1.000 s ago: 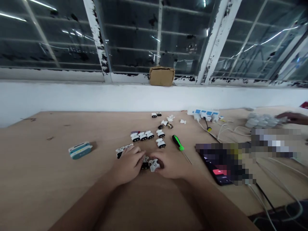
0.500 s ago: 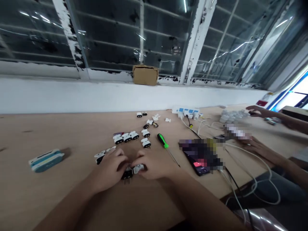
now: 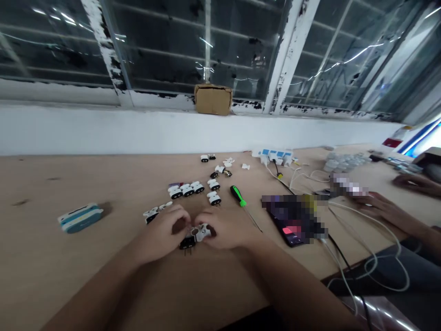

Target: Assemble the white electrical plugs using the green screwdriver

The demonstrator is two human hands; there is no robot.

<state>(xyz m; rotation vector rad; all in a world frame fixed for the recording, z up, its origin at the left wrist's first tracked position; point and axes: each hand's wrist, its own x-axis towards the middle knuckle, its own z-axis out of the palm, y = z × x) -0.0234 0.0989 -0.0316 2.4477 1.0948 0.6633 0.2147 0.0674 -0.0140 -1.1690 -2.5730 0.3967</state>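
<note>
On the table (image 3: 34,257), nearer me than the row of white plugs (image 3: 187,190), my left hand (image 3: 160,235) gripped a black plug base (image 3: 188,243), prongs toward me; my right hand (image 3: 229,227) pinched a white shell (image 3: 203,232) beside it. Any lettering on the blue-and-white box (image 3: 82,219) was too blurred to read. Since the earlier frame, a co-worker's hand (image 3: 415,184) had left the clear plastic pile (image 3: 344,162). Pixelation masked much of the phone (image 3: 294,240); my fingers partly hid both pieces.

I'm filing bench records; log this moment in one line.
left hand: at black plug base; right hand: holding white cover piece; screwdriver: lying on table; white-and-black plugs: beyond hands
</note>
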